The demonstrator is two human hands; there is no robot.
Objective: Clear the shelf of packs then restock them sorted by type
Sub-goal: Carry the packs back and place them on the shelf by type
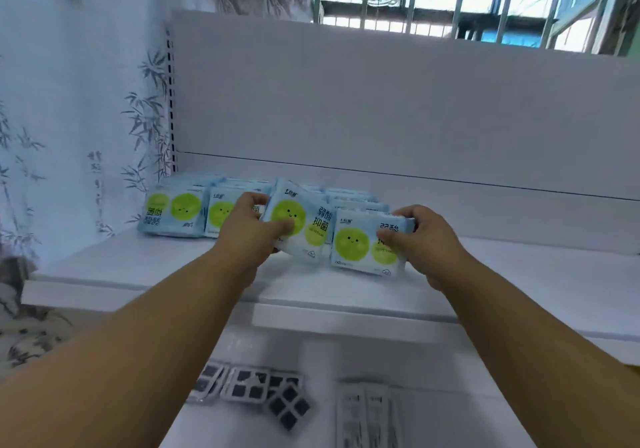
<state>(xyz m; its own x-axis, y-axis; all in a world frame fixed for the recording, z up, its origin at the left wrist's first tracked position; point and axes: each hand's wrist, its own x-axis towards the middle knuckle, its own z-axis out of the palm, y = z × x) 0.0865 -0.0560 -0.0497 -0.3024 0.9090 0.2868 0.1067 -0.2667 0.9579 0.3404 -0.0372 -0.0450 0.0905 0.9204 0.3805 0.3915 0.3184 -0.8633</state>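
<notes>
Your left hand (247, 229) pinches a tilted pack (298, 222); your right hand (420, 236) grips the pack (363, 243) just right of it. Both sit mid-shelf (138, 267), long axes left-right, remaining packs (173, 212) lie left.

hands (332, 240) gripping two packs (367, 243), white shelf (138, 267)

At nine o'clock we see a wall (69, 108) with a grey bamboo painting. At one o'clock a barred window (485, 1) lets in bright daylight. Before us stands a plain white back panel (381, 101).
</notes>
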